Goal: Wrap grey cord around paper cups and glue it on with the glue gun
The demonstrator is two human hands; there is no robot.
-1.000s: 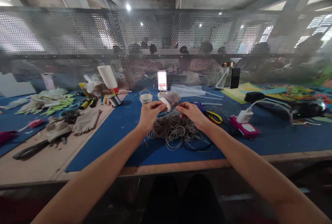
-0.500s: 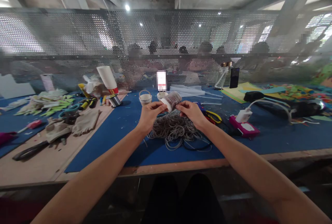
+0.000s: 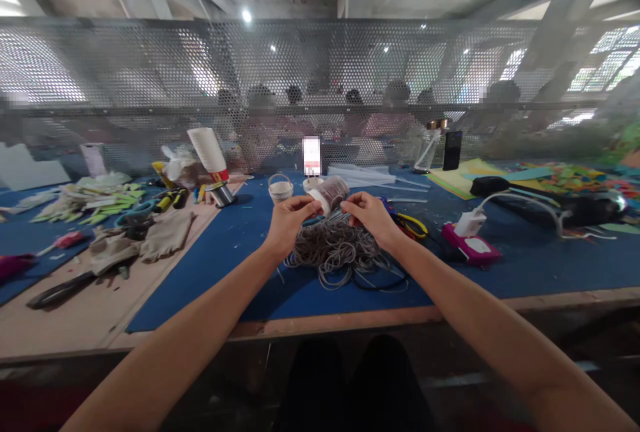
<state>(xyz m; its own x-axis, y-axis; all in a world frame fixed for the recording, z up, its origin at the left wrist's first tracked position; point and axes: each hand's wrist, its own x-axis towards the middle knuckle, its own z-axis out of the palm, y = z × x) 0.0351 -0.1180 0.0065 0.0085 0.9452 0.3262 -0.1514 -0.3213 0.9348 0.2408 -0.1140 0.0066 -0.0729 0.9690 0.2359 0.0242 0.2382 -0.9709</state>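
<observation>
Paper cup (image 3: pixel 334 191): held clear of the blue-covered desk (image 3: pixel 215 252), tipped sideways, above the far side of the grey cord heap (image 3: pixel 340 249).
Left hand (image 3: pixel 295 215): thumb and fingers pinching the cup's white end, beyond the cord heap and toward its left side.
Right hand (image 3: pixel 365 213): fingers curled in close to the thumb, beside the cup's darker end, over the heap's far right side; whether gripping the cup or a strand, cannot tell.
Grey-brown covering: spread over most of the cup's visible wall, so judged largely done; wound cord or print, too small to tell.
White band: bare at the left-hand end, perhaps left uncovered on purpose or unfinished; underside hidden.
White handled basket (image 3: pixel 281 190): upright beyond the cord heap, to its left, apparently complete.
Second white container (image 3: pixel 313 184): beyond the heap, partly hidden behind the cup; degree of finish unclear.
Stacked paper cups (image 3: pixel 205 149): farther left of the heap, leaning, apparently plain and unworked.
Yellow-handled tool (image 3: pixel 413 225): just right of the heap, out of both hands.
</observation>
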